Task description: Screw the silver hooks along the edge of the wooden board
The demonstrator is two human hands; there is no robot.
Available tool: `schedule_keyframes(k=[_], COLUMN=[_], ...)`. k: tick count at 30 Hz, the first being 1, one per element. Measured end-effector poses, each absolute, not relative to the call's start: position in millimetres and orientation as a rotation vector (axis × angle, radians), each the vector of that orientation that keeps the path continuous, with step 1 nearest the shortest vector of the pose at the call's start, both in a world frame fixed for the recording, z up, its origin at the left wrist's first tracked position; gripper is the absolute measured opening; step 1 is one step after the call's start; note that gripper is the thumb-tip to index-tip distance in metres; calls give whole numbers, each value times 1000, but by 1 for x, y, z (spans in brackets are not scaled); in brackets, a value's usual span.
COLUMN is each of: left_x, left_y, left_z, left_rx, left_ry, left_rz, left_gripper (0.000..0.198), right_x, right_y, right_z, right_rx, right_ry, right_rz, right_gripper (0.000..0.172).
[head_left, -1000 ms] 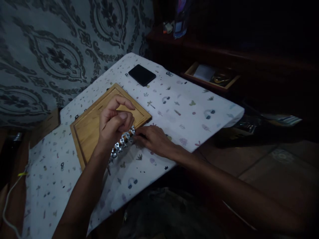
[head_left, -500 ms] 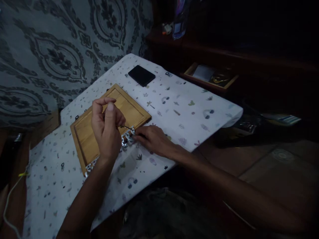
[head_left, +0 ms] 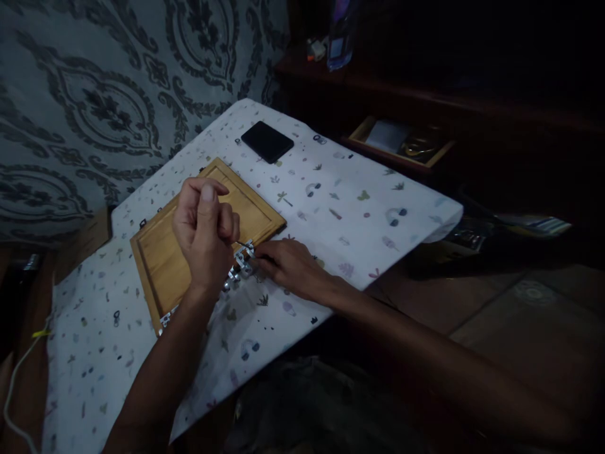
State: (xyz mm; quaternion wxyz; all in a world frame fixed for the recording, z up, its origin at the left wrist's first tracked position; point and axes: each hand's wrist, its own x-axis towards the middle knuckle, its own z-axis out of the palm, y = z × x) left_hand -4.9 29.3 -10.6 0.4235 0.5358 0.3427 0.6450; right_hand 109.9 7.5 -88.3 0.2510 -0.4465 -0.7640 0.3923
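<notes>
Dim overall, underexposed, cool blue cast. Light source out of frame, direction hard to call. Tablecloth [head_left: 350, 189] is the brightest area; its near-left part is greyer, with soft shading below the hands. Cabinet [head_left: 312, 94] on the far side drops to near black, floor [head_left: 520, 328] barely readable. Corners dark, heaviest on the right. Small hard glints on the metal clips [head_left: 231, 277]; weak sheen on the board [head_left: 246, 195]. Left hand [head_left: 203, 227] catches some light, right hand [head_left: 288, 268] is darker, its fingertips too murky to resolve. Thin rod [head_left: 243, 244] barely reads. Bottle [head_left: 339, 47] soft, fine detail smeared. Wide-angle stretch on the right forearm [head_left: 425, 353] toward the edge.
</notes>
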Motion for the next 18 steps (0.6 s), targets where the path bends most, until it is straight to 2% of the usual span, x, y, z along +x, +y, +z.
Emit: schedule_keyframes(k=[18], left_x=[-5], left_y=[23], left_z=[-9], left_rx=[1354], left_ry=[869], left_rz=[1563], left_gripper=[27], right_x=[111], right_y=[7], right_z=[-89], right_rx=[-1207], right_ry=[-2042], right_rz=[1057], right_gripper=[16])
